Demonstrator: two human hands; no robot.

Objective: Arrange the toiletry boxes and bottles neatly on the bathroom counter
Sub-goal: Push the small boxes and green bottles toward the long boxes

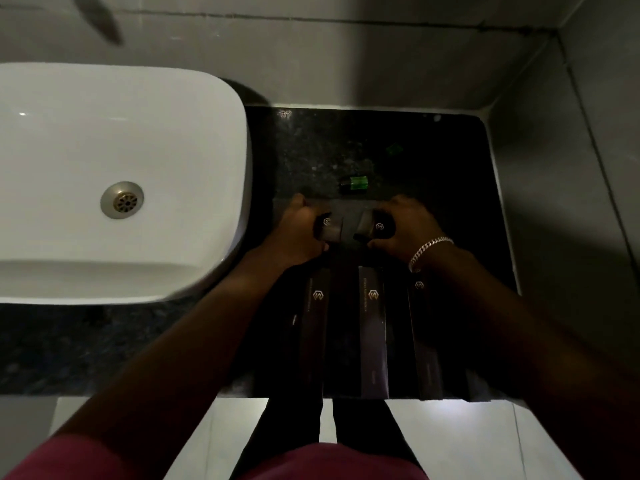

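On the dark speckled counter (311, 147) three long dark boxes with gold logos lie side by side near the front edge: a left box (313, 327), a middle box (373, 327) and a right box (427, 344). Just beyond them my left hand (298, 233) grips a small dark box (329, 228). My right hand (405, 225), with a silver bracelet on the wrist, grips another small dark box (372, 226). The two small boxes sit close together, almost touching. A small green bottle (355, 183) lies on its side behind the hands.
A white basin (114, 181) with a metal drain takes up the counter's left part. Grey tiled walls close the back and right sides. A faint green object (394, 148) lies farther back on the counter. Light floor tiles and my legs show below the counter's front edge.
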